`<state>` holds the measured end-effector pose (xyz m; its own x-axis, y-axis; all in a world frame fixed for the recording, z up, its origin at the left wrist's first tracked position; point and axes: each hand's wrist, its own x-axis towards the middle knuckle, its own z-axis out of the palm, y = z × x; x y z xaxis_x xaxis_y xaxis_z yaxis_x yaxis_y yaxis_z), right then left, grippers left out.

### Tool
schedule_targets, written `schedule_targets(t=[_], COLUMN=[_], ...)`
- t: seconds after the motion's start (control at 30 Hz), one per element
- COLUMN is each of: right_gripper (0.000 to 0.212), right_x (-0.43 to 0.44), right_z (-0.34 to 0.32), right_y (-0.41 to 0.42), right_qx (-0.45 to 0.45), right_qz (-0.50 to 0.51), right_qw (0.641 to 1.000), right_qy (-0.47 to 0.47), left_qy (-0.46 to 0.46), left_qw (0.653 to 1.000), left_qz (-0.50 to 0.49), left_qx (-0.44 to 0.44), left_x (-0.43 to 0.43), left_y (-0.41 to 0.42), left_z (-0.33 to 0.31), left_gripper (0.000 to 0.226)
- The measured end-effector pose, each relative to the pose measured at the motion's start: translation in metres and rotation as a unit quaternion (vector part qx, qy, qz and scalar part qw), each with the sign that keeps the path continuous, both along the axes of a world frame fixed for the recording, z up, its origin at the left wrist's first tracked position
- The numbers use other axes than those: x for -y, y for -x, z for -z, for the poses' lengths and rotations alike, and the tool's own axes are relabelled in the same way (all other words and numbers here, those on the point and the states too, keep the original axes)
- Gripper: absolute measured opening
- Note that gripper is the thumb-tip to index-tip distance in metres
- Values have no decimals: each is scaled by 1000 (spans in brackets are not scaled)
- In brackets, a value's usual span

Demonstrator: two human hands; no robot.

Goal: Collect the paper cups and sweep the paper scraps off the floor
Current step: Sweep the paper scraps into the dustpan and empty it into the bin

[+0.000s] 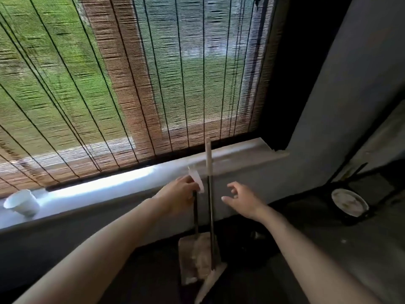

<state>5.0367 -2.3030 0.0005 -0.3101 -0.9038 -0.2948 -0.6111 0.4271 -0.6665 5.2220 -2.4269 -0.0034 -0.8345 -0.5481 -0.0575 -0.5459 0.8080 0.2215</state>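
Just left of my right hand [241,199], fingers [234,184] spread and empty, broom handle [208,163] stands upright. Left hand [178,191] grips dustpan handle [195,208] plus white paper piece [197,179]. Paper cup [22,205] sits far left on windowsill [109,185].

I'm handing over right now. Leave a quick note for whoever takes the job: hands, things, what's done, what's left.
Left hand grips the short handle.
Right hand is open beside the long handle, not touching it.
Both handles stand upright below the sill.
One cup sits tilted at the sill's far left.
Done: nothing that shows.
Left: collect the cup and sweep; no scraps are in view.
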Motion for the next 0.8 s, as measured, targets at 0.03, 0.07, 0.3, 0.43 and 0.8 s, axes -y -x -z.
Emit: schedule_targets(t=[0.03,0.07,0.3,0.43,0.8], right_gripper=[55,55,58,60,70], right_x=[5,7,24,50,133], right_z=[1,2,12,11,17], right_y=[-8,-15,-37,-23,8], right_qx=[5,7,42,63,48], right_qz=[11,17,80,125,118], right_qw=[1000,1000,996,990,988], right_qy=[2,1,-9,29,87], left_qy=[-3,2,17,20,-54], left_qw=[1000,1000,994,996,994], left_qz=[4,13,97,86,89], left_qx=[7,13,46,17,29], left_x=[7,14,58,83,132], left_y=[-7,-11,0,19,35], left_z=[-2,-2,-1,-7,27], left_gripper=[47,51,49,49,47])
